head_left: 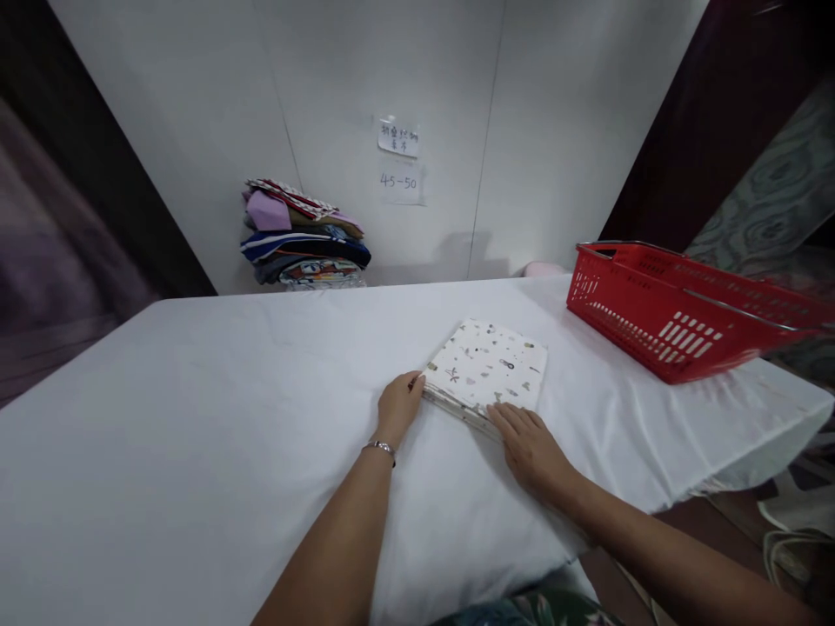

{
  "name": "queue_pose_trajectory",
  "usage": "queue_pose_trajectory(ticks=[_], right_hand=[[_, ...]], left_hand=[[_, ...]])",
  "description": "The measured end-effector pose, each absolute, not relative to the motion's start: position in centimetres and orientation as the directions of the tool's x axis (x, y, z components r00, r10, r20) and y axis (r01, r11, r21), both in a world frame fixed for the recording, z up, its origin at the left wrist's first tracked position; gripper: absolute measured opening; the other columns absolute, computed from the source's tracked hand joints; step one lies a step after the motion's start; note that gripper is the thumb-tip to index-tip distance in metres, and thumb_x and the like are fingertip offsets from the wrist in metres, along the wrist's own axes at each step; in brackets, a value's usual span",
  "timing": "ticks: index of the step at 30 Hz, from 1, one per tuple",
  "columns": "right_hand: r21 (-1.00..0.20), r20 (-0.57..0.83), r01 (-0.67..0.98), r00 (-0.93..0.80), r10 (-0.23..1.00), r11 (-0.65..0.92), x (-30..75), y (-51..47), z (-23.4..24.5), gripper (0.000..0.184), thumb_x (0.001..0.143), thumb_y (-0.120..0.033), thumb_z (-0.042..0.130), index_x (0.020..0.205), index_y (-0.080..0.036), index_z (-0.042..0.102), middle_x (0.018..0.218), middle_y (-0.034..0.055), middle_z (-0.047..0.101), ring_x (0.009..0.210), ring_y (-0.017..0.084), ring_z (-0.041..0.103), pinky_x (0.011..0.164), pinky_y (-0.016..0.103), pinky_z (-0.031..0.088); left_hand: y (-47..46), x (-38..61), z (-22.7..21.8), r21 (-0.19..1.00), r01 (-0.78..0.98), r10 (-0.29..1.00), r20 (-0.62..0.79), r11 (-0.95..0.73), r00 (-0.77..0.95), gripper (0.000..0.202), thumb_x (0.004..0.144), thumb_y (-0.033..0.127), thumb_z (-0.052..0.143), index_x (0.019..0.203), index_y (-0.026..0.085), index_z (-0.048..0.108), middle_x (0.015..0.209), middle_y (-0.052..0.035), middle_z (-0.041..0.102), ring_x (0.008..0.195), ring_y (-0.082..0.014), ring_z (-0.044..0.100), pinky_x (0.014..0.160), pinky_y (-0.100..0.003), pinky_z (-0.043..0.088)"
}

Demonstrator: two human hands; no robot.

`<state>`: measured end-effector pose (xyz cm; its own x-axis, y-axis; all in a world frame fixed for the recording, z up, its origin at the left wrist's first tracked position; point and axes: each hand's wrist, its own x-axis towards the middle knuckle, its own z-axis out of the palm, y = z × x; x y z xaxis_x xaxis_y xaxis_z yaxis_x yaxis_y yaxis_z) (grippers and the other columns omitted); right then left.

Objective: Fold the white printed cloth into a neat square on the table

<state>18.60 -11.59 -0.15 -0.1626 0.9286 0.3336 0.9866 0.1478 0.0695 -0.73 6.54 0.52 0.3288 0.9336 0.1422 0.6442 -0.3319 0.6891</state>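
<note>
Left hand (399, 404) loosely open, thumb against near-left corner of folded cloth (486, 365); right hand (530, 443) open, flat at its near edge. Lying on surface (196, 435), red basket (678, 317) to its right, clothes pile (303, 235) beyond-left. Likely risk: layers skewing under uneven pushing.

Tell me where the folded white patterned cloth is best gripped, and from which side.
Probably its near layered edge, from the person's side: the folded white patterned cloth lies flat on the white-covered table, the stacked layers show along that edge, and the left hand and right hand touch its two ends.
</note>
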Motion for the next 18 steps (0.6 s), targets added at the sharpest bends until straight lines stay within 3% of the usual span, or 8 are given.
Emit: queue_pose_trajectory(ticks=[6, 13, 18], right_hand=[[0.066, 0.436, 0.977, -0.211, 0.875, 0.203, 19.9, -12.9, -0.8, 0.051, 0.077, -0.001, 0.037, 0.126, -0.011, 0.048, 0.122, 0.0149, 0.058, 0.113, 0.025, 0.051, 0.09, 0.043, 0.042], [0.012, 0.469, 0.972, -0.212, 0.857, 0.233, 20.1, -13.4, -0.6, 0.051, 0.079, -0.004, 0.039, 0.128, -0.013, 0.046, 0.123, 0.0148, 0.057, 0.114, 0.025, 0.051, 0.09, 0.045, 0.043], [-0.12, 0.494, 0.95, -0.195, 0.847, 0.289, 19.6, -12.3, 0.5, 0.044, 0.085, -0.017, 0.046, 0.129, -0.017, 0.044, 0.123, 0.013, 0.056, 0.112, 0.025, 0.051, 0.091, 0.045, 0.043]], left_hand=[[6.3, -0.6, 0.4, 0.675, 0.643, 0.924, 0.168, -0.363, 0.344, 0.029, 0.087, 0.038, 0.043, 0.1, 0.026, 0.066, 0.095, -0.0003, 0.068, 0.084, -0.0164, 0.06, 0.069, -0.025, 0.042], [6.3, -0.6, 0.0, 0.676, 0.63, 0.917, 0.195, -0.382, 0.347, 0.027, 0.086, 0.036, 0.045, 0.097, 0.025, 0.067, 0.09, -0.0006, 0.069, 0.082, -0.0176, 0.06, 0.069, -0.028, 0.044], [6.6, -0.6, -0.6, 0.733, 0.515, 0.893, 0.319, -0.445, 0.318, 0.028, 0.085, 0.034, 0.049, 0.106, 0.023, 0.063, 0.108, -0.0032, 0.064, 0.093, -0.0171, 0.059, 0.08, -0.031, 0.047]])
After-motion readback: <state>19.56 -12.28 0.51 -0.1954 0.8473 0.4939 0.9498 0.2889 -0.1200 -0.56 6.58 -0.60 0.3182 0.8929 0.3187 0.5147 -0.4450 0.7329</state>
